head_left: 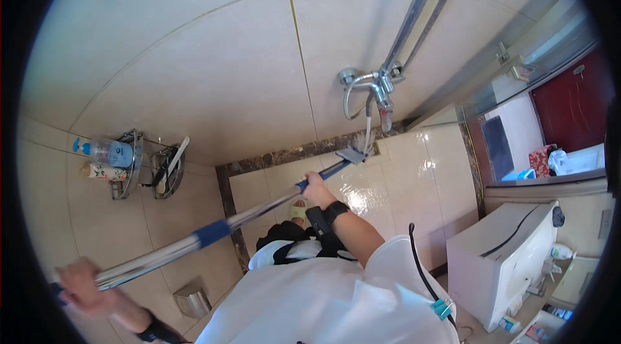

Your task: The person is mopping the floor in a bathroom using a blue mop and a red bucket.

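Long-handled cleaning tool in a tiled shower area, with the chrome shower mixer (383,88) as reference point. The tool's smooth, silver metal tubular pole (264,207), fitted with blue sleeves (212,233), slants from far below left of the mixer to just below it. There its flat grey head (351,154) lies near the brown marble border (278,157), beside a thin stream of water from the mixer. The right hand (314,189), below left of the mixer, is closed around the pole near the head; the left hand (84,286), farther down and left, is wrapped around the pole's other end.

Well left of the mixer, a two-tier chrome wire rack (136,166) holds, in its left tier, a clear pump bottle with a blue top (113,152) and a white floral-patterned package (107,172); its right tier carries a long white object (179,153) and dark items hard to make out. Glossy beige floor tiles (401,172) reflect light below the mixer. The left hand is blurred, the pole's far end is largely hidden, and the head's underside cannot be seen.
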A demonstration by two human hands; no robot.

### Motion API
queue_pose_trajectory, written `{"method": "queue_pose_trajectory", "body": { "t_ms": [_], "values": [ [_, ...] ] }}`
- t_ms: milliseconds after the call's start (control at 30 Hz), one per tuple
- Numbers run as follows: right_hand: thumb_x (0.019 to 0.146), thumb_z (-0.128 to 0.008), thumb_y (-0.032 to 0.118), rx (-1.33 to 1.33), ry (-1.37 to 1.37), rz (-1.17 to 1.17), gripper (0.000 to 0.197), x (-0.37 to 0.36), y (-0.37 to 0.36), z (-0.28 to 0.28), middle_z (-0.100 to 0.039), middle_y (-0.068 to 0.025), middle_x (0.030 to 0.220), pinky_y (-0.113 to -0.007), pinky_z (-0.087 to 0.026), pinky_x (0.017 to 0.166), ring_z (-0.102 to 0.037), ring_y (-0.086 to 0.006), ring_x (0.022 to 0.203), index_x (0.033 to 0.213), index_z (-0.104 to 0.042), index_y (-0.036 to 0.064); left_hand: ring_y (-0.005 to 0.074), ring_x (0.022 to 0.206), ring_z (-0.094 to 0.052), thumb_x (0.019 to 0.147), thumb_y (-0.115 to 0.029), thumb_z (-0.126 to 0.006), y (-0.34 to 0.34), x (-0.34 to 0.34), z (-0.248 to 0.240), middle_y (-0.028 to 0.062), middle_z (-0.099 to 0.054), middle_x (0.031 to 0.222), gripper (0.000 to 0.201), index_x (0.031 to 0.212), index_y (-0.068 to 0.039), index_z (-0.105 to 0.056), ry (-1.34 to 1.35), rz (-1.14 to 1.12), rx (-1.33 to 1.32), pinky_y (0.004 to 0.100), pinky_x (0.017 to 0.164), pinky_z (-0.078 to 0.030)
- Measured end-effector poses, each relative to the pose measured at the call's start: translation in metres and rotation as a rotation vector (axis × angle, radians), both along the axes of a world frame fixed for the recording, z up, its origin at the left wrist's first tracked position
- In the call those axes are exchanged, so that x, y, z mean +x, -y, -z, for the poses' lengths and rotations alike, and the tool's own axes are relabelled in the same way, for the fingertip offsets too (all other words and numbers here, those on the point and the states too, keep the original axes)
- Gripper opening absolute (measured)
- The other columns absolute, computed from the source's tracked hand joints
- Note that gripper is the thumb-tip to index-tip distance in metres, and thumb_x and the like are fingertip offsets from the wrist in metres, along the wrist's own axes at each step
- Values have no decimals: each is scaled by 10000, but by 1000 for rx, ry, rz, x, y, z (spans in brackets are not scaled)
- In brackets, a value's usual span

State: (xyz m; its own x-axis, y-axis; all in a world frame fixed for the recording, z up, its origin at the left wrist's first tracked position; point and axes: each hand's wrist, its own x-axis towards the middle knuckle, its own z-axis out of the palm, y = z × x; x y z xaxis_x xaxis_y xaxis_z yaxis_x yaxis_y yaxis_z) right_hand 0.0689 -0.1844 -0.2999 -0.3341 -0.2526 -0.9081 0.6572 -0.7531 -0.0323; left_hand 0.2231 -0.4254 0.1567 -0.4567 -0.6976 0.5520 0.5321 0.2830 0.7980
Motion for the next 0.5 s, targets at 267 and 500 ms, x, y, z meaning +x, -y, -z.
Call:
{"method": "queue_pose_trajectory", "body": {
  "t_ms": [267,500],
  "values": [
    [676,-388,106,-100,-64,-39,153,2,-14,-5,-381,-43,492,-347,-330,387,-382,-199,419,530,-346,88,41,310,-221,796,-216,-407,-48,-46,55,-56,-280,405,247,598,-100,-313,-34,910,122,167,349,-168],
    [702,-407,142,-15,-18,63,197,3,-70,44,-383,-36,474,-336,-310,369,-383,-182,404,516,-349,111,78,477,-312,818,-246,-290,-25,-13,-16,-6,-317,521,250,642,-83,-361,71,104,202,203,491,-303]
  ]
}}
